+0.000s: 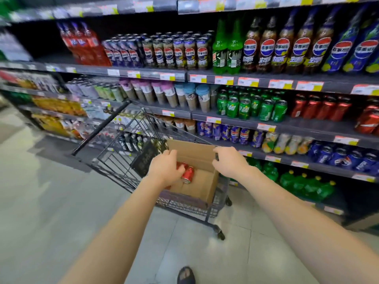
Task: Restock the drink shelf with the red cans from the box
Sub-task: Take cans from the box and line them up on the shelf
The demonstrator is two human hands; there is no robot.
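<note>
We stand in a shop aisle with both bare arms stretched out toward a cardboard box that sits in a dark wire cart. Our left hand reaches down into the box, its fingers curled around a red can that lies on its side near the box's left wall; a second red can lies just behind it, touching it, partly hidden by the hand. We cannot tell whether the hand grips one can or both. The rest of the box floor shows bare cardboard.

Our right hand rests on the box's far right edge, fingers closed over the rim and the thumb toward us, gripping the cardboard.

The cart stands on the pale tiled floor, right beside the drink shelf that runs across the view to the right. On the shelf level with the green cans stands a row of red cans, upright, to the right of the green ones, with more red cans at the frame's right edge. Above them stand tall cola bottles and two green bottles. Below are blue cans and big green bottles.

A sandalled foot shows at the bottom edge, behind the cart.
</note>
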